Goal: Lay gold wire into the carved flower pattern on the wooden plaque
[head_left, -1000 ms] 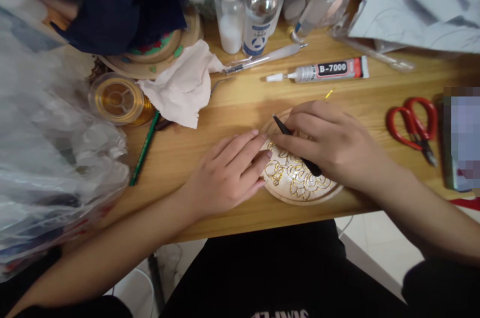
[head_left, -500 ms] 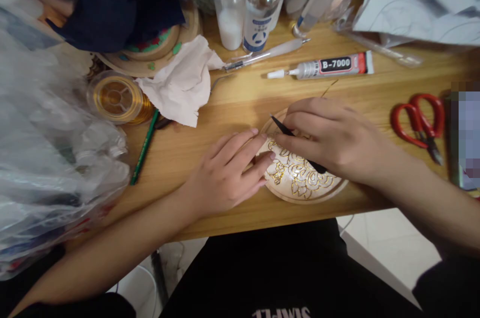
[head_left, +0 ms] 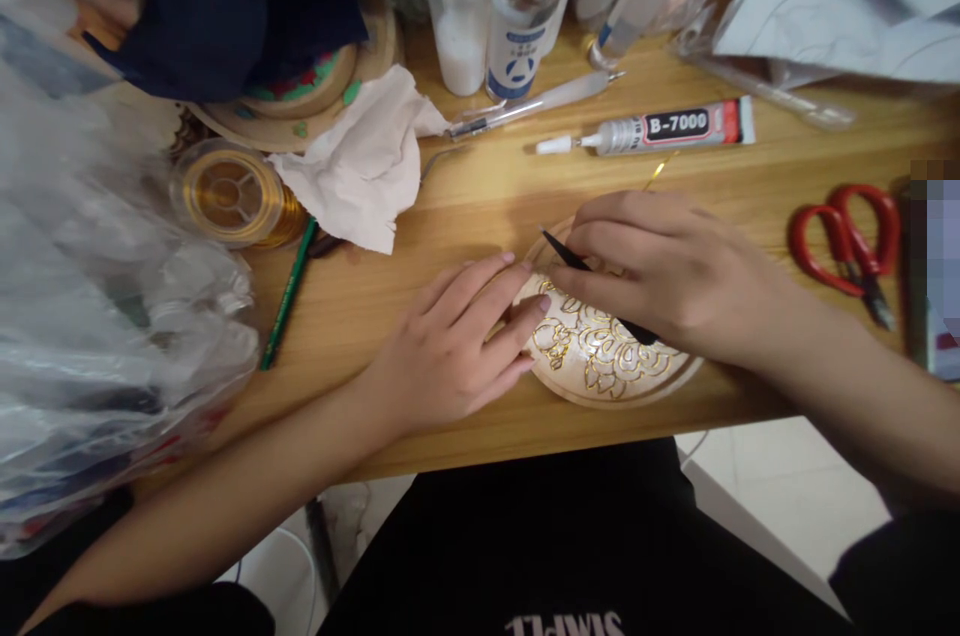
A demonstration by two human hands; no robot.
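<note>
Head: B-7000 tube (head_left: 660, 128) beyond gold-patterned disc (head_left: 592, 361).

Wood-grained tabletop (head_left: 465, 206), pale tiled floor (head_left: 772, 466) below its edge

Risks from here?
The right hand grips the tweezers right over the gold pattern; a slip might scratch or lift it. The left hand rests at the disc's edge, so fingertips could smudge nearby lines. The glue tube lies close to the loose wire end, which could snag on it.
</note>
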